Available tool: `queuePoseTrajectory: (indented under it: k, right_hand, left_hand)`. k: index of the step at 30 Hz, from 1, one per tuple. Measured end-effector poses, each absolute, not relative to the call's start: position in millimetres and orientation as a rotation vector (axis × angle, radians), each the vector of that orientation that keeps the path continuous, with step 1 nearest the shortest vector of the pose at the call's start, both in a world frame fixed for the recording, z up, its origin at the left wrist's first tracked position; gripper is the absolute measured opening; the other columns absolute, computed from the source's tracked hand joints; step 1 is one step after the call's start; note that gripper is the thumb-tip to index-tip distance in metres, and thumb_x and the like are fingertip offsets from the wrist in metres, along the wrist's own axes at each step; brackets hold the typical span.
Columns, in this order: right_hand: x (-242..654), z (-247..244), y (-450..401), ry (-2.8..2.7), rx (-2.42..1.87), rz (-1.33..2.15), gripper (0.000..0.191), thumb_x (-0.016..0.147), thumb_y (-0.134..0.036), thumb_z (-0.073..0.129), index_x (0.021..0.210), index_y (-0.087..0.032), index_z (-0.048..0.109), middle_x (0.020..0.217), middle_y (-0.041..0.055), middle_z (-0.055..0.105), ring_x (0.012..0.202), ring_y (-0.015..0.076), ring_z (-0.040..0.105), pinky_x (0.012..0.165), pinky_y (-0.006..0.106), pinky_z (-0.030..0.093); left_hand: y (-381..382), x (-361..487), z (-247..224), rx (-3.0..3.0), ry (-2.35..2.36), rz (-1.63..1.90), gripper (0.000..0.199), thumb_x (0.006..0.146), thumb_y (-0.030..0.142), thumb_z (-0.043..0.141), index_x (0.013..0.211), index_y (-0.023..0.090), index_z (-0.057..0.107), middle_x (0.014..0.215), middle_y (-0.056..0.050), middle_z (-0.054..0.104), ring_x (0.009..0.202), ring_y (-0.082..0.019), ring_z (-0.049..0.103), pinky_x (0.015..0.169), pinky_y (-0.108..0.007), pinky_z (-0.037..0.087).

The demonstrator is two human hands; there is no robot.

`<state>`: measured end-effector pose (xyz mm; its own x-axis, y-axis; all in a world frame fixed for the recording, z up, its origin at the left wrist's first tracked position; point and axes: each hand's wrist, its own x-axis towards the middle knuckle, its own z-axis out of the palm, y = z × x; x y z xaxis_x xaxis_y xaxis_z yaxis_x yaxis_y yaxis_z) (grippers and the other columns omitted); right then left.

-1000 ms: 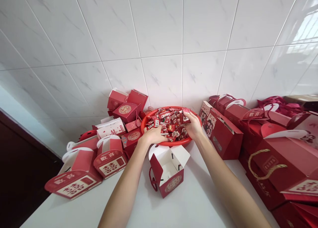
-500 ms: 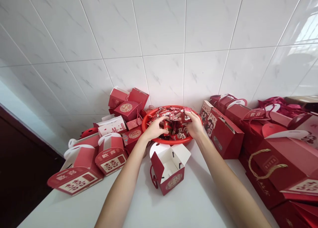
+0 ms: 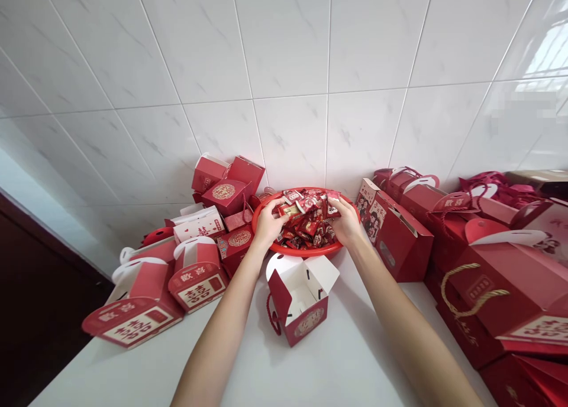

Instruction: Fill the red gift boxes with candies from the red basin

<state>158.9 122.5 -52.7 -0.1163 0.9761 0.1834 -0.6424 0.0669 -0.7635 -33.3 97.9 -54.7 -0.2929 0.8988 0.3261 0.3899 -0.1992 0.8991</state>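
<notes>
A round red basin [image 3: 306,254] full of red-wrapped candies [image 3: 310,225] stands by the wall. Over its left side, my left hand [image 3: 268,222] is closed on wrapped candies, fingers towards the middle. At the right side my right hand [image 3: 347,219] grips red-wrapped candies between thumb and fingers. Several packets lie heaped between the two hands. In front of the basin, between my forearms, an open red box [image 3: 309,323] with white inner walls stands with its flaps up and a red cord handle on its left; its visible inside holds no candies.
Several closed red and white gift boxes [image 3: 199,283] are heaped at the left. More red boxes [image 3: 403,241] stand at the right, one with a gold rope handle [image 3: 461,300]. Behind is a tiled wall [image 3: 288,129]; the white table [image 3: 337,359] reaches towards me.
My left hand has moved a little left and up, now with candies at its fingertips. My right hand has barely moved. The candies between the hands have shifted.
</notes>
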Motion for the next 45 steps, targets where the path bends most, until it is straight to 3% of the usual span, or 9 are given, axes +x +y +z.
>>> queuePoseTrajectory:
  k: [5,9,12,15,22,29,31,38,45]
  right_hand:
    - [158,-49,119,-0.848,-0.510,1.490,0.022,0.060,-0.033,0.083,0.071,-0.022,0.067,0.074,-0.0026,0.070,0.064,0.0144,0.062,0.052,0.024,0.045]
    - [158,-46,116,-0.843,-0.530,1.484,0.023,0.059,-0.033,0.083,0.071,-0.022,0.066,0.074,-0.0028,0.070,0.065,0.0148,0.063,0.052,0.024,0.044]
    - [158,-46,115,-0.846,-0.542,1.478,0.026,0.057,-0.035,0.083,0.071,-0.022,0.066,0.073,-0.0025,0.070,0.065,0.0151,0.063,0.051,0.024,0.043]
    - [158,-45,115,-0.863,-0.551,1.471,0.028,0.056,-0.036,0.084,0.070,-0.023,0.064,0.070,-0.0026,0.069,0.065,0.0164,0.063,0.050,0.025,0.041]
    - [158,-44,115,-0.836,-0.531,1.503,0.028,0.052,-0.035,0.086,0.069,-0.022,0.068,0.071,-0.0018,0.069,0.064,0.0160,0.060,0.052,0.026,0.043]
    - [158,-46,116,-0.840,-0.531,1.496,0.026,0.054,-0.035,0.085,0.069,-0.022,0.068,0.076,-0.0010,0.071,0.066,0.0160,0.061,0.054,0.026,0.043]
    - [158,-47,116,-0.857,-0.534,1.495,0.025,0.055,-0.036,0.083,0.070,-0.022,0.068,0.077,-0.0005,0.072,0.066,0.0167,0.062,0.055,0.027,0.044]
    - [159,-46,115,-0.846,-0.538,1.506,0.025,0.056,-0.034,0.083,0.069,-0.023,0.066,0.074,-0.0010,0.072,0.065,0.0169,0.063,0.054,0.027,0.043]
    - [160,-46,114,-0.885,-0.531,1.503,0.025,0.058,-0.036,0.083,0.071,-0.022,0.067,0.073,-0.0006,0.072,0.062,0.0157,0.062,0.056,0.027,0.047]
  left_hand:
    - [85,-24,-46,1.846,2.033,1.454,0.040,0.071,0.009,0.069,0.108,0.021,0.072,0.136,-0.010,0.061,0.134,-0.028,0.053,0.116,-0.037,0.038]
    - [79,-16,-43,2.124,1.811,1.003,0.022,0.078,0.015,0.063,0.092,0.020,0.078,0.101,-0.006,0.076,0.100,-0.024,0.070,0.093,-0.031,0.051]
    - [80,-13,-42,2.153,1.747,0.494,0.016,0.075,0.019,0.063,0.077,0.022,0.078,0.082,-0.003,0.077,0.085,-0.023,0.070,0.076,-0.029,0.050]
    - [83,-12,-41,2.139,1.809,0.309,0.016,0.073,0.028,0.069,0.084,0.022,0.078,0.089,-0.003,0.078,0.087,-0.024,0.069,0.072,-0.029,0.048]
    - [83,-6,-38,2.199,1.955,0.175,0.046,0.062,0.040,0.076,0.104,0.021,0.069,0.113,-0.011,0.072,0.100,-0.031,0.068,0.075,-0.031,0.051]
    - [83,-1,-34,2.072,2.028,0.007,0.028,0.063,0.046,0.073,0.064,0.020,0.063,0.078,-0.009,0.072,0.077,-0.030,0.069,0.064,-0.033,0.049]
    - [84,-1,-35,2.083,2.017,0.015,0.029,0.063,0.047,0.074,0.068,0.020,0.065,0.082,-0.010,0.073,0.078,-0.031,0.070,0.064,-0.033,0.049]
    - [85,1,-33,2.180,1.959,-0.061,0.051,0.069,0.042,0.072,0.113,0.017,0.068,0.118,-0.017,0.073,0.103,-0.036,0.069,0.081,-0.037,0.053]
    - [84,4,-34,2.149,1.952,-0.147,0.044,0.072,0.046,0.068,0.107,0.019,0.072,0.114,-0.015,0.075,0.099,-0.033,0.071,0.080,-0.036,0.054]
